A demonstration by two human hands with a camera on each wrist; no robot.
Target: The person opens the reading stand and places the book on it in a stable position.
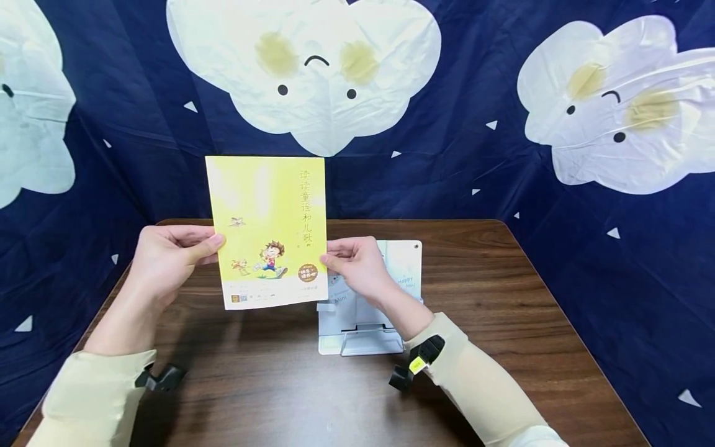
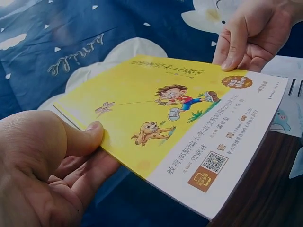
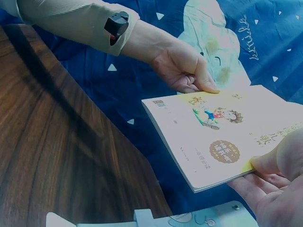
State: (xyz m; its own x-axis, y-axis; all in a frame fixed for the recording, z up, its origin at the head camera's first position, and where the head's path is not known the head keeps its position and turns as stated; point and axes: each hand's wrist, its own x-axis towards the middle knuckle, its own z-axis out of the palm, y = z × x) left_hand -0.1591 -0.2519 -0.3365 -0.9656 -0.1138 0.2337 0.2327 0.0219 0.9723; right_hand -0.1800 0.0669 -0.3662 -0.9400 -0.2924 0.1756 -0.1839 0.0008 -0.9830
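Note:
A thin yellow book [image 1: 268, 205] with a cartoon child and dog on its cover is held up above the table, its cover toward the head camera. My left hand [image 1: 170, 257] grips its left edge, thumb on the cover and fingers behind, as the left wrist view shows at the book [image 2: 156, 118]. At the opposite edge my right hand [image 1: 363, 267] pinches it the same way, thumb lying on the cover near the round brown badge [image 3: 225, 151]. The book is closed.
Behind my right hand, a clear stand [image 1: 371, 344] on the brown wooden table [image 1: 480, 298] bears a pale blue printed panel [image 1: 404, 264]. A dark blue cloth [image 1: 475, 124] with white clouds hangs around the table's far and side edges. Both wrists wear small black cameras.

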